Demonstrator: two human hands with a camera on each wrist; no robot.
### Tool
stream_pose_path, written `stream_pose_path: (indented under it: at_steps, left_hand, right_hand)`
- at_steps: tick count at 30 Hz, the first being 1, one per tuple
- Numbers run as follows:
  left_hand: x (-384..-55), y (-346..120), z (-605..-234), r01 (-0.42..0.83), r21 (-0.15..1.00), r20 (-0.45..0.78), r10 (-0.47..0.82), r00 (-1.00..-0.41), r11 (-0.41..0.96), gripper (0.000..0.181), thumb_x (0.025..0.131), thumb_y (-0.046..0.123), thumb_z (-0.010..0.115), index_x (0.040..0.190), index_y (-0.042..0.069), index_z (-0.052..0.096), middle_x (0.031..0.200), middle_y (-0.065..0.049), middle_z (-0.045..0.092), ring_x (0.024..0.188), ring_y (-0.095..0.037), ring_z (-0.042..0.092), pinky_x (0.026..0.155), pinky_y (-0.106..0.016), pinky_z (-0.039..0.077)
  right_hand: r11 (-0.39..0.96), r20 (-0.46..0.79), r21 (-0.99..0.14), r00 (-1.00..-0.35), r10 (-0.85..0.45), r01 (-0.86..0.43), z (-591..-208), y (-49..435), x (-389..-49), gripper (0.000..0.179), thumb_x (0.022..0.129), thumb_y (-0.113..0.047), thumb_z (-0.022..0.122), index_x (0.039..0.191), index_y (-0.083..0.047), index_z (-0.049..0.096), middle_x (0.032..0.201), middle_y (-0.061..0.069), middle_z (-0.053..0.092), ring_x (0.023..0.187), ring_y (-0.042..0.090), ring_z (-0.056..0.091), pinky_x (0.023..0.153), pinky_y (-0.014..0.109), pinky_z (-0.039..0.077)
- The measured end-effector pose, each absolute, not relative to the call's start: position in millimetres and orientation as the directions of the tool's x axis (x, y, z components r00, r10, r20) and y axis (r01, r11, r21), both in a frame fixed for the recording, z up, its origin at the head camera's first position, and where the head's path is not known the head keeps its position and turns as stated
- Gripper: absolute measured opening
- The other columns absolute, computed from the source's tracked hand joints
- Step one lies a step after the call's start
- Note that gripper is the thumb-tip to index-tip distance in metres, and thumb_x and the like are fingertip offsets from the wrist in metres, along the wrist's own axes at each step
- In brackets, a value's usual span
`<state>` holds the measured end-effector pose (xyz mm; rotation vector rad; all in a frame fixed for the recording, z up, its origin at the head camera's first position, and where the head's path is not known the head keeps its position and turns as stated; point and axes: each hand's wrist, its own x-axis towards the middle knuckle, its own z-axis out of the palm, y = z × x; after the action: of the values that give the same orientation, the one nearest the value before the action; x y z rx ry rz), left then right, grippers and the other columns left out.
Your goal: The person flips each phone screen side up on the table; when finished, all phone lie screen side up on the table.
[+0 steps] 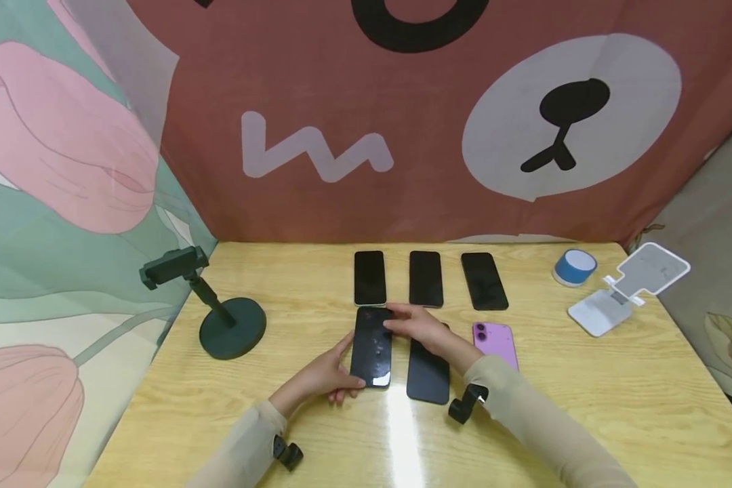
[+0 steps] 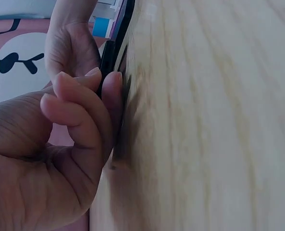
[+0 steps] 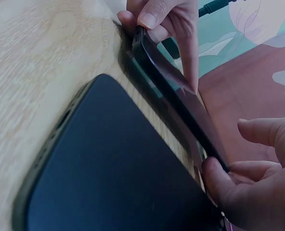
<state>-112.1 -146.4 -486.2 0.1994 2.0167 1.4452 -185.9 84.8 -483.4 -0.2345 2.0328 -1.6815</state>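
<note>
Both hands hold a black phone [image 1: 372,352], its dark glossy face up with a bright reflection near its lower edge. At its near left corner, the left hand [image 1: 327,374] pinches the edge between thumb and curled fingers. My right hand [image 1: 423,327] grips the far right corner, thumb and a finger on the edge in the right wrist view. There the held phone [image 3: 178,98] is tilted close over the table, a dark shadow under it. Just right of it lies another dark phone [image 1: 428,373], partly under the right wrist.
Three black phones [image 1: 370,278] lie in a row behind. A purple phone [image 1: 496,342] lies to the right, camera side up. A dark green phone stand [image 1: 232,329] is at left. At right are a blue-and-white round object [image 1: 575,267] and a white folding stand [image 1: 600,313].
</note>
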Motion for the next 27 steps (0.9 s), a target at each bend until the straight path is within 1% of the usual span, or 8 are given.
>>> stream_pose_path:
  at_steps: [2, 5, 7, 9, 15, 18, 23, 27]
  left_hand:
    - [-112, -146, -486, -0.244, 0.893, -0.414, 0.476, -0.776, 0.378, 0.102, 0.083, 0.012, 0.073, 0.153, 0.016, -0.001, 0.063, -0.011, 0.066, 0.039, -0.011, 0.049, 0.038, -0.023, 0.039]
    - [-114, -144, -486, -0.253, 0.896, -0.415, 0.484, -0.77, 0.366, 0.103, 0.083, 0.011, 0.072, 0.153, 0.014, -0.003, 0.063, -0.012, 0.066, 0.04, -0.011, 0.05, 0.038, -0.023, 0.04]
    - [-114, -145, -485, -0.253, 0.895, -0.417, 0.486, -0.768, 0.368, 0.103, 0.083, 0.011, 0.072, 0.153, 0.013, -0.003, 0.064, -0.012, 0.066, 0.04, -0.011, 0.052, 0.038, -0.022, 0.04]
    - [-114, -145, -484, -0.257, 0.893, -0.421, 0.487, -0.765, 0.369, 0.103, 0.083, 0.011, 0.072, 0.153, 0.013, -0.003, 0.065, -0.012, 0.067, 0.041, -0.011, 0.053, 0.038, -0.022, 0.041]
    - [-115, -148, -481, -0.281, 0.879, -0.449, 0.473, -0.758, 0.385, 0.102, 0.083, 0.014, 0.073, 0.153, 0.012, 0.0, 0.065, -0.012, 0.068, 0.04, -0.012, 0.053, 0.039, -0.023, 0.042]
    - [-116, -148, -480, -0.279, 0.869, -0.459, 0.455, -0.763, 0.41, 0.101, 0.082, 0.015, 0.074, 0.153, 0.011, 0.001, 0.063, -0.011, 0.067, 0.039, -0.012, 0.053, 0.038, -0.023, 0.042]
    - [-115, -148, -482, -0.282, 0.857, -0.471, 0.431, -0.77, 0.432, 0.102, 0.082, 0.013, 0.074, 0.153, 0.012, 0.002, 0.059, -0.01, 0.065, 0.039, -0.011, 0.052, 0.037, -0.023, 0.041]
    - [-116, -148, -482, -0.271, 0.849, -0.472, 0.418, -0.776, 0.454, 0.1, 0.082, 0.012, 0.074, 0.153, 0.011, 0.004, 0.056, -0.008, 0.063, 0.038, -0.011, 0.051, 0.037, -0.022, 0.04]
  right_hand:
    - [0.267, -0.264, -0.95, -0.87, -0.416, 0.16, -482, 83, -185, 0.056, 0.091, -0.013, 0.061, 0.14, 0.004, 0.04, 0.14, 0.027, 0.041, 0.12, 0.032, 0.049, 0.093, 0.037, 0.047]
    - [0.313, -0.261, -0.94, -0.879, -0.399, 0.137, -481, 81, -184, 0.056, 0.092, -0.015, 0.062, 0.14, 0.004, 0.04, 0.141, 0.025, 0.041, 0.124, 0.036, 0.046, 0.095, 0.04, 0.045]
    - [0.314, -0.27, -0.938, -0.882, -0.386, 0.149, -480, 78, -183, 0.057, 0.092, -0.015, 0.061, 0.141, 0.004, 0.04, 0.142, 0.025, 0.04, 0.126, 0.038, 0.043, 0.099, 0.043, 0.042]
    - [0.313, -0.284, -0.935, -0.879, -0.383, 0.166, -479, 76, -182, 0.059, 0.091, -0.013, 0.061, 0.142, 0.005, 0.037, 0.14, 0.026, 0.041, 0.125, 0.039, 0.043, 0.099, 0.046, 0.04]
    - [0.33, -0.324, -0.923, -0.866, -0.381, 0.201, -473, 71, -178, 0.064, 0.089, -0.008, 0.062, 0.145, 0.001, 0.032, 0.146, 0.024, 0.033, 0.128, 0.042, 0.035, 0.103, 0.053, 0.033]
    - [0.311, -0.34, -0.922, -0.863, -0.372, 0.23, -473, 71, -177, 0.066, 0.088, -0.007, 0.063, 0.146, 0.0, 0.031, 0.148, 0.024, 0.03, 0.132, 0.043, 0.031, 0.105, 0.055, 0.03]
    - [0.273, -0.361, -0.922, -0.867, -0.345, 0.275, -475, 67, -175, 0.069, 0.086, -0.005, 0.065, 0.146, 0.0, 0.031, 0.146, 0.025, 0.032, 0.132, 0.041, 0.031, 0.106, 0.054, 0.029]
    - [0.241, -0.351, -0.929, -0.879, -0.322, 0.282, -475, 64, -172, 0.07, 0.084, -0.002, 0.065, 0.145, 0.003, 0.031, 0.147, 0.025, 0.03, 0.132, 0.041, 0.031, 0.107, 0.052, 0.027]
